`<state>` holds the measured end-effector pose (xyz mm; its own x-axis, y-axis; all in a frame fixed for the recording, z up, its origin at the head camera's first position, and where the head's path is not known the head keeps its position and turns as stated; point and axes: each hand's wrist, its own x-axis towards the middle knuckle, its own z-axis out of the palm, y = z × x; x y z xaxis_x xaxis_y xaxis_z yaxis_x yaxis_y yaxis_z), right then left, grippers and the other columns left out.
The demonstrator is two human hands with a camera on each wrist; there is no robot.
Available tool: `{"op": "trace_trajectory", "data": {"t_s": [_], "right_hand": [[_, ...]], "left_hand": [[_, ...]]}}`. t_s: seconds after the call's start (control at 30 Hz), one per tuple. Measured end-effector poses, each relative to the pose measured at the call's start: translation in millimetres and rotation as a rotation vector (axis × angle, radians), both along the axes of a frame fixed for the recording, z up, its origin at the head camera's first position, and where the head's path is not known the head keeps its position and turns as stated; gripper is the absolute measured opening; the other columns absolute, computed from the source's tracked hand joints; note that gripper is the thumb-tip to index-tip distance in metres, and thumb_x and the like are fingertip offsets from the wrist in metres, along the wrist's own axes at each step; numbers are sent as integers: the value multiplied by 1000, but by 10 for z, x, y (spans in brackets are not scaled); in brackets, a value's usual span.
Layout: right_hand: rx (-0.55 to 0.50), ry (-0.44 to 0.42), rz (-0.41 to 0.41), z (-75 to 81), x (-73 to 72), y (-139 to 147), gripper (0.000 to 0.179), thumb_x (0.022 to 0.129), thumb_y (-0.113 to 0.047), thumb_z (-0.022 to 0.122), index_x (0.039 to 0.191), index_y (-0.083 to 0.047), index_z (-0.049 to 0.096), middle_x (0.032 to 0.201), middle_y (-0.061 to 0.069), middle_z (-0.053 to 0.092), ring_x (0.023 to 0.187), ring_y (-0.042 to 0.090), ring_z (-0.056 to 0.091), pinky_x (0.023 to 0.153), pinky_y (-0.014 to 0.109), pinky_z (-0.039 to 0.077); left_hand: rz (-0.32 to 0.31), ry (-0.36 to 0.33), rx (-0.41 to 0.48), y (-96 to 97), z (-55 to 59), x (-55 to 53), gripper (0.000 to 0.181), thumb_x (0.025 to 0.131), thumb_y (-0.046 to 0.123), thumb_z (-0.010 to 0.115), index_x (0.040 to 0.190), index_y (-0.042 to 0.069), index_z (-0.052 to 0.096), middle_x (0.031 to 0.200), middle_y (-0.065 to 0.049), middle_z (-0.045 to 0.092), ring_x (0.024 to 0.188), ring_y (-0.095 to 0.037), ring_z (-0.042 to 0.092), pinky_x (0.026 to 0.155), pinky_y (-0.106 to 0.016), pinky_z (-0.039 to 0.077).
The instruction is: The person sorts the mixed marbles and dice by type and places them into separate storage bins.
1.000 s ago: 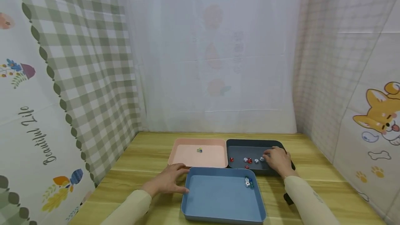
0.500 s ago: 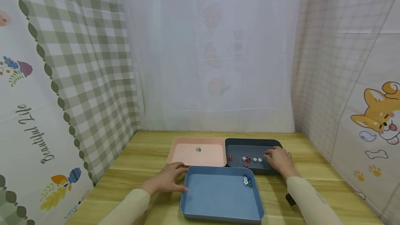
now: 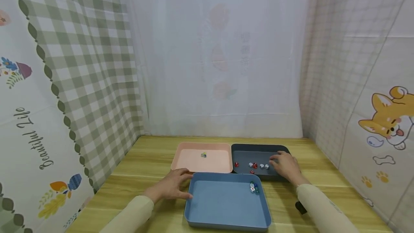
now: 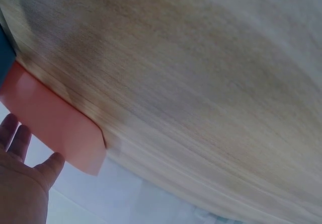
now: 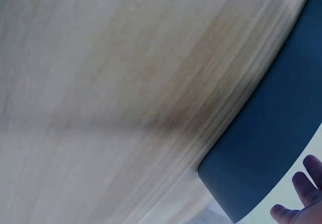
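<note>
Blue tray: lay nearest, mixed dice at two o'clock.
Left hand: spread, empty, at its ten-o'clock rim.
Right hand: looked empty, fingers parted, above three o'clock of charcoal tray.
Red-and-white dice: lay inside, around six o'clock.

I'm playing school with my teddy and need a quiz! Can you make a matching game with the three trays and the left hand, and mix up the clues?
Things:
1. Peach tray
2. Dark tray
3. Blue tray
4. Left hand

Clues:
A. Has red dice in it
B. By the left rim of the tray nearest the person
C. The back tray on the left
D. The tray nearest the person

Right pairs:
1-C, 2-A, 3-D, 4-B
</note>
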<state>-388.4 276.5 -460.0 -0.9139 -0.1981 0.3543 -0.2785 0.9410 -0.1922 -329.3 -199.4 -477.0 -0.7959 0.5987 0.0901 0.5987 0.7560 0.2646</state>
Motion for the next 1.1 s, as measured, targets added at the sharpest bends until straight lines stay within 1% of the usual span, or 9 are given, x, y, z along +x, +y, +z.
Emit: {"op": "trace_trajectory", "data": {"t_s": [0.13, 0.33, 0.43, 0.57, 0.7, 0.93, 1.1], "right_hand": [[-2, 12, 21, -1, 4, -11, 20, 91, -20, 70, 104, -5, 76, 126, 33, 57, 119, 52, 50, 91, 71, 37], [-17, 45, 69, -36, 31, -33, 21, 91, -21, 71, 103, -5, 77, 127, 33, 57, 117, 51, 52, 93, 68, 39], [-43, 48, 100, -24, 74, -66, 21, 90, -20, 71, 103, -4, 77, 126, 33, 57, 117, 52, 52, 94, 70, 37], [-77, 49, 134, -4, 125, -122, 21, 90, -19, 72, 104, -4, 77, 127, 33, 57, 118, 52, 51, 97, 73, 32], [-95, 47, 159, 23, 164, -200, 19, 91, -20, 72, 104, -6, 77, 128, 31, 57, 121, 51, 50, 99, 74, 29], [-103, 24, 220, 34, 297, -296, 17, 91, -18, 71, 103, -7, 78, 129, 30, 57, 120, 50, 51, 99, 67, 35], [-116, 2, 239, -3, 383, -328, 16, 90, -18, 73, 102, -8, 78, 132, 29, 55, 120, 50, 51, 100, 66, 35]], "left_hand": [[3, -10, -3, -1, 3, 7, 83, 82, 68, 66, 143, 12, 53, 148, -13, 42, 136, -36, 38, 108, -59, 31], [-8, -17, 6, 0, 19, 19, 83, 83, 66, 66, 143, 11, 53, 148, -16, 41, 137, -37, 37, 108, -60, 30], [-12, -26, 21, 0, 31, 31, 83, 83, 65, 68, 143, 10, 53, 148, -16, 41, 136, -38, 37, 107, -62, 30], [-2, -40, 29, 1, 26, 30, 83, 83, 65, 68, 144, 11, 52, 149, -16, 40, 137, -38, 36, 108, -61, 29], [7, -32, 30, -2, 14, 13, 82, 83, 63, 70, 144, 11, 52, 149, -15, 40, 138, -36, 36, 109, -61, 29], [7, -35, 33, -9, -10, -1, 81, 83, 62, 71, 144, 12, 52, 149, -14, 40, 138, -36, 36, 109, -61, 27], [7, -33, 29, -4, -7, -2, 81, 83, 62, 71, 144, 11, 52, 149, -14, 40, 138, -36, 36, 109, -61, 27]]}}
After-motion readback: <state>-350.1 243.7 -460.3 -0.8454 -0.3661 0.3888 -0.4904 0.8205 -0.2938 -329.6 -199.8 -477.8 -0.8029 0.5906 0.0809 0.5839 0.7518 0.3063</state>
